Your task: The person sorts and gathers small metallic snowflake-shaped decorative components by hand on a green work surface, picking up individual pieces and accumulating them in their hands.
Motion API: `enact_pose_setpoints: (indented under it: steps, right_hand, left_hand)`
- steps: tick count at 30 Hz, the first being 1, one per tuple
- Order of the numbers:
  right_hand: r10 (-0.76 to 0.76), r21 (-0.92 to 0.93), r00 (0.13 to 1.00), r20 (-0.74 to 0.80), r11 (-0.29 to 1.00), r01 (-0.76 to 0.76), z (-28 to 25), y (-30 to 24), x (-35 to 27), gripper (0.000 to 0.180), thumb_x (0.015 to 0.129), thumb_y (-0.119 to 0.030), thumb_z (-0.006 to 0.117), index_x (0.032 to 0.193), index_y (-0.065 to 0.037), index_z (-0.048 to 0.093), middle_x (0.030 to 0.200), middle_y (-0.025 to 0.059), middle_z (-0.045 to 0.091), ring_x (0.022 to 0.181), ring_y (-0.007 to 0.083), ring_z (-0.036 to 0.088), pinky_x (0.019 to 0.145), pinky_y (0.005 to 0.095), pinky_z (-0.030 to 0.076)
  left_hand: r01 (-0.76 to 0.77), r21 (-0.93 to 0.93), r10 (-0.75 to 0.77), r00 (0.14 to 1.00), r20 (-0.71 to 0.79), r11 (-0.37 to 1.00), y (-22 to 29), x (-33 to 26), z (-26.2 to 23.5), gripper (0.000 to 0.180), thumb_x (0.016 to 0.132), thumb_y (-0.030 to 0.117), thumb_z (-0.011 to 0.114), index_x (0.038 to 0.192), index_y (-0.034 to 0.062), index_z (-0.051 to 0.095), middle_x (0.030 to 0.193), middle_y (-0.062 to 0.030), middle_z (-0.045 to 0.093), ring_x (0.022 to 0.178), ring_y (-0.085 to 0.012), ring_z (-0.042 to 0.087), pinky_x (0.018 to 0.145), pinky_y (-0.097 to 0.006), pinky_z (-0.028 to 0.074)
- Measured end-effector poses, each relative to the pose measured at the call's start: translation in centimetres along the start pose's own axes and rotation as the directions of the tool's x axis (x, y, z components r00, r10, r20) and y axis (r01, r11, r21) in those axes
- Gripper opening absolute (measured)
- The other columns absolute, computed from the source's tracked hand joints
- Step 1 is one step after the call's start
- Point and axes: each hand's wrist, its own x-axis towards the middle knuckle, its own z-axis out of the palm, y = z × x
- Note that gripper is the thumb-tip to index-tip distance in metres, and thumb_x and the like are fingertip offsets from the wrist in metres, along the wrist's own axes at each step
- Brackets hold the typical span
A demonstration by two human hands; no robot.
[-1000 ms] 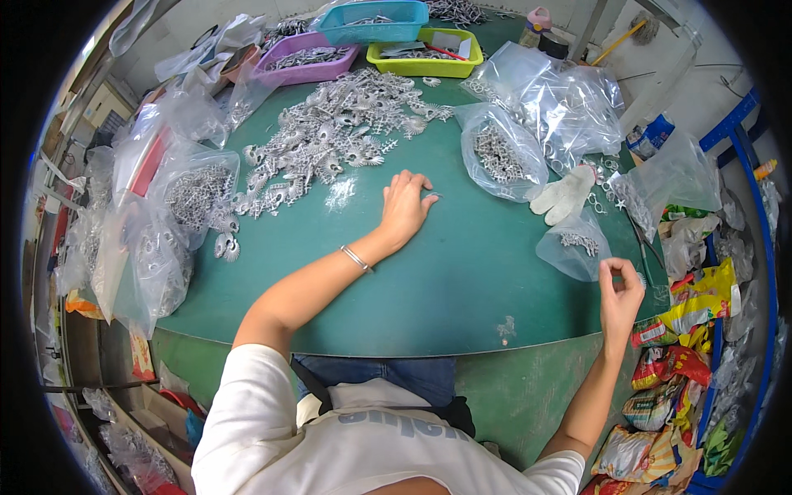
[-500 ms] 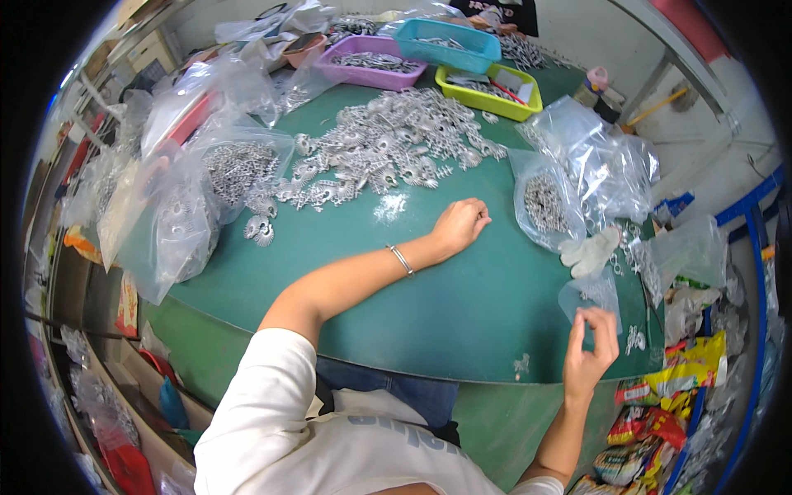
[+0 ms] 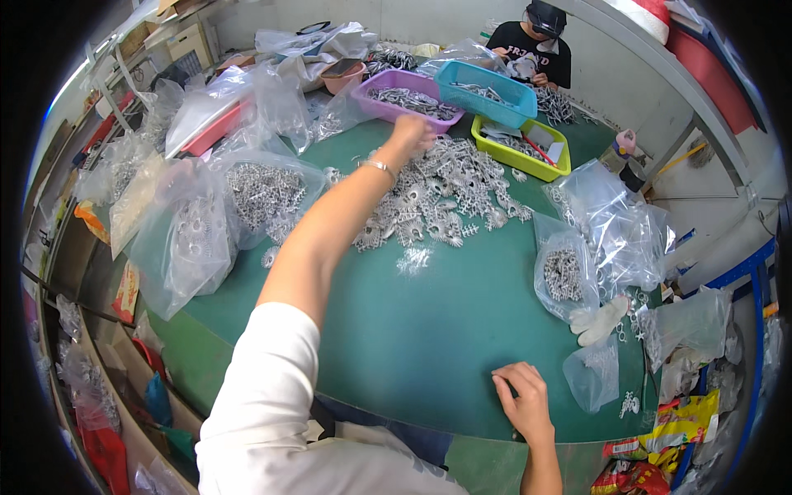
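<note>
My left hand [image 3: 412, 136] reaches far over the table to the near edge of the purple basket [image 3: 455, 125], above the back of a heap of silvery metal pieces [image 3: 450, 186]. Motion smears its fingers, so their grip is unclear. Small grey metal parts [image 3: 408, 101] fill the basket. My right hand [image 3: 524, 400] rests near the table's front edge, fingers loosely bent and the thumb apart, with nothing visible in it. Right of it lies a small clear plastic bag [image 3: 592, 373]. A patch of white powder [image 3: 414, 261] marks the green table [image 3: 429, 330] before the heap.
Blue [image 3: 487, 95] and yellow-green [image 3: 521, 155] baskets stand at the back. Bags of metal parts [image 3: 264, 194] crowd the left side; another open bag [image 3: 563, 272] and a pale glove [image 3: 600, 320] lie right. A person in black [image 3: 532, 49] works beyond the table.
My left hand has gone from the middle of the table forward and left to the purple basket. The right hand has moved left to the table's front edge. The view has tilted up, showing another person.
</note>
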Motion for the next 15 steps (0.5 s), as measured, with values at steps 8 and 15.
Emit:
enact_pose_setpoints:
  steps: [8,15]
  right_hand:
    - [-0.006,0.104,0.993,0.122,0.995,-0.007,4.0,4.4,9.6,0.017,0.079,-0.007,0.062,0.094,0.001,0.061,0.093,0.0148,0.062,0.084,0.0308,0.059,0.072,0.0356,0.047]
    - [-0.13,-0.136,0.959,-0.25,0.986,0.098,11.1,12.3,28.6,0.043,0.08,-0.027,0.062,0.115,-0.002,0.055,0.117,0.0182,0.055,0.112,0.034,0.048,0.095,0.0415,0.037]
  left_hand:
    - [-0.515,0.755,0.661,0.736,0.146,0.406,-7.5,-3.4,-2.9,0.031,0.083,0.018,0.058,0.109,0.0012,0.059,0.107,-0.0199,0.059,0.104,-0.0346,0.054,0.085,-0.049,0.043]
    - [-0.348,0.934,0.414,0.864,0.287,0.078,-7.2,-6.3,-1.7,0.056,0.085,0.047,0.048,0.125,0.0077,0.05,0.122,-0.0166,0.053,0.123,-0.0422,0.037,0.089,-0.059,0.037]
